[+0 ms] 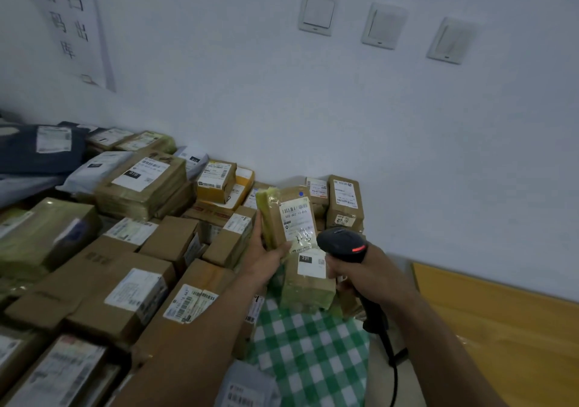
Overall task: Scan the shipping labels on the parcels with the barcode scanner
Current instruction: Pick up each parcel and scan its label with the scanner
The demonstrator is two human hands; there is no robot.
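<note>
The taped parcel [279,218] is gripped by the left hand [266,258], the barcode scanner [343,243] by the right hand [371,278] at four o'clock — aim at its shipping label [297,222] seems needed next.

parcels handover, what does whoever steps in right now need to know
Left hand: holds a small taped parcel upright, its label facing the camera.
Right hand: grips the barcode scanner, with its head close to the label's lower right and its red light on.
Done: cannot tell whether this label or any other has been read.
Left: scan this one, then the parcel marked 231 below it and the pile to the left.
</note>
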